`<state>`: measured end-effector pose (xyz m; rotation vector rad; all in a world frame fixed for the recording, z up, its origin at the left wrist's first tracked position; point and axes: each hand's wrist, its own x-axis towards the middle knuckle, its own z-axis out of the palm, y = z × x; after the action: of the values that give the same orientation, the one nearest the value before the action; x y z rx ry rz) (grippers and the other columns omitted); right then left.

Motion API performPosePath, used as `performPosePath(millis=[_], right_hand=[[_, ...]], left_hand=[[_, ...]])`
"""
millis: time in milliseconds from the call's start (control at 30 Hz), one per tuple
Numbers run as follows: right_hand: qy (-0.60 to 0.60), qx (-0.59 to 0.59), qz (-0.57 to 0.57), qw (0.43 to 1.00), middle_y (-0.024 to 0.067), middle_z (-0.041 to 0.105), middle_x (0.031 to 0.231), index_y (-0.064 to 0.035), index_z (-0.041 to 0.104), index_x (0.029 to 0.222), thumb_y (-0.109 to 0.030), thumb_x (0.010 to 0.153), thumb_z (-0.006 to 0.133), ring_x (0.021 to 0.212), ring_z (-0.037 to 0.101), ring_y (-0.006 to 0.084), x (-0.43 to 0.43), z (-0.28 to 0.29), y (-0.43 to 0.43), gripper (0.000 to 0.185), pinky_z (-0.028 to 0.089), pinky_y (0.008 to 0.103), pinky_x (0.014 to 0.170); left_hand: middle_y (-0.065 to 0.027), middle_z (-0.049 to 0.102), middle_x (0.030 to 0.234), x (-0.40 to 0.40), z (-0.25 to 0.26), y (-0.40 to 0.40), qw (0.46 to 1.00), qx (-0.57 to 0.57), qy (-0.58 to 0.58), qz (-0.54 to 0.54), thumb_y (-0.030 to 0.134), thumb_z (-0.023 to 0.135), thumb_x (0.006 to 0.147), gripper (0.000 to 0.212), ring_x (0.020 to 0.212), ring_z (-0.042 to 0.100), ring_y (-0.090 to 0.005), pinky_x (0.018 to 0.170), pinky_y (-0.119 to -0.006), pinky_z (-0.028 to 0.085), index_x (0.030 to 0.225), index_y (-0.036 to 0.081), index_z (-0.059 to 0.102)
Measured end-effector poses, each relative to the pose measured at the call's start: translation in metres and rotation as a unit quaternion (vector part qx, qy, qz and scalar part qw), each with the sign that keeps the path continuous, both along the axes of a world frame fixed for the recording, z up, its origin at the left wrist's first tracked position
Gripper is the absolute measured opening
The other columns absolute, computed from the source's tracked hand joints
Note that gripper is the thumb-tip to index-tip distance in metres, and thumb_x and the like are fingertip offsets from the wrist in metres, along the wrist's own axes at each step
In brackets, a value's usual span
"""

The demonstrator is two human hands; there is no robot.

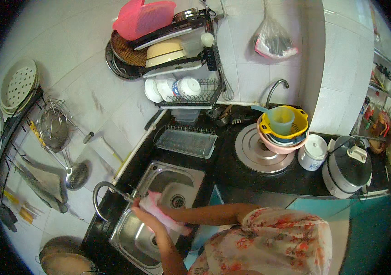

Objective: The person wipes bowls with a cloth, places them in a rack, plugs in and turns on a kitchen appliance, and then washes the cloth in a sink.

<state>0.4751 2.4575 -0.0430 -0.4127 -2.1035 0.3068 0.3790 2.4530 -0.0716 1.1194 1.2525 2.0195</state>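
A pink and white cloth [151,203] is bunched between my two hands over the double-bowl steel sink [200,168]. My left hand [146,216] grips its near side, with the fingertips close under the spout of the curved steel tap [101,187]. From the other side, my right hand [167,210] holds the cloth, and folds hide most of its fingers. A loose end of the cloth hangs past my right wrist, blurred. The strainer drain [177,201] shows in the far bowl. Whether water is running cannot be made out.
Behind the sink stand a dish drainer [185,142] and a wall rack with white bowls [188,86]. Stacked basins with a yellow colander [298,123], a lidded canister [313,153] and a rice cooker [348,166] line the counter. Skimmers [77,174] hang on the left wall.
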Motion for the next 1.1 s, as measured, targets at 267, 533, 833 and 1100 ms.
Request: performPosePath(millis=[267,533,833,1100], right_hand=[[-0.030,0.108,0.053,0.992,0.0044,0.053,0.083,-0.0104,0.055,0.076,-0.019,0.078,0.051,0.083,0.048,0.0223,-0.020,-0.016,0.004,0.010,0.035,0.0399,0.075],[0.096,-0.082,-0.120,0.985,0.0148,0.054,0.070,-0.0044,0.056,0.072,-0.029,0.085,0.048,0.068,0.051,0.0309,-0.013,-0.029,0.077,0.029,0.038,0.0416,0.064],[0.035,-0.207,-0.030,0.977,0.0187,0.054,0.071,-0.0013,0.050,0.082,-0.033,0.086,0.049,0.066,0.055,0.0319,0.029,-0.026,0.015,0.032,0.040,0.0394,0.062],[0.042,0.122,-0.220,0.967,0.0247,0.037,0.125,-0.0080,0.049,0.112,-0.032,0.063,0.073,0.112,0.038,0.0422,0.082,0.006,-0.024,0.060,0.032,0.0485,0.086]], left_hand=[[-0.0146,0.052,0.106,-0.039,-0.020,0.031,0.961,-0.044,-0.232,-0.144,0.033,0.044,0.085,0.039,0.098,0.050,-0.0234,0.085,-0.034,0.041,0.103,-0.001,0.050],[-0.0142,0.053,0.104,-0.015,-0.020,0.036,0.959,-0.049,-0.159,-0.231,0.027,0.051,0.080,0.035,0.095,0.052,-0.0240,0.082,-0.033,0.042,0.102,0.000,0.051],[-0.0139,0.053,0.104,-0.002,-0.047,0.041,0.925,0.019,-0.120,-0.361,0.023,0.056,0.076,0.036,0.098,0.051,-0.0240,0.085,-0.033,0.042,0.105,0.001,0.050],[-0.0126,0.054,0.103,0.057,0.077,0.025,0.856,0.101,0.113,-0.494,0.031,0.058,0.076,0.041,0.093,0.053,-0.0222,0.081,-0.035,0.043,0.108,0.005,0.054]])
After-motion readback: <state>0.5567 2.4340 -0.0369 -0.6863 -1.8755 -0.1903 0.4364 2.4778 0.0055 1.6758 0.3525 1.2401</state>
